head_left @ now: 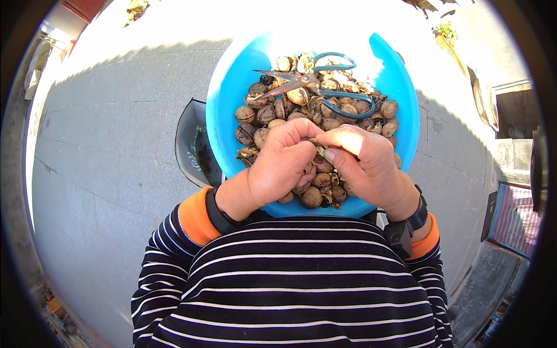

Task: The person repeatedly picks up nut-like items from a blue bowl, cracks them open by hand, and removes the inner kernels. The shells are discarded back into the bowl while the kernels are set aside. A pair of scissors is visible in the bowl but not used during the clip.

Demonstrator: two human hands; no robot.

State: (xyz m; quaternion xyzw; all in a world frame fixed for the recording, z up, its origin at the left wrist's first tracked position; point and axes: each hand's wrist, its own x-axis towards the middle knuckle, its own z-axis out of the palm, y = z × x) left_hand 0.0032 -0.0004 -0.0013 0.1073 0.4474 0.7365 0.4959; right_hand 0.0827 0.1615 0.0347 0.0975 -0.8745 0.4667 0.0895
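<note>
Both hands meet over the near half of a round blue basin [232, 87] heaped with brown walnuts [301, 110]. The left hand [281, 165] curls its fingers into a tight grip, knuckles up, and the right hand [365, 162] closes against it from three o'clock, thumb laid flat; between them they pinch a walnut piece [318, 152] that is mostly hidden by the fingers. At twelve o'clock from the hands, a pair of teal-handled scissors [325, 87] lies on the pile, blades pointing toward nine o'clock. A dark bin [194, 145] stands on the grey paved floor [116, 145] just beside the basin, at nine o'clock.
</note>
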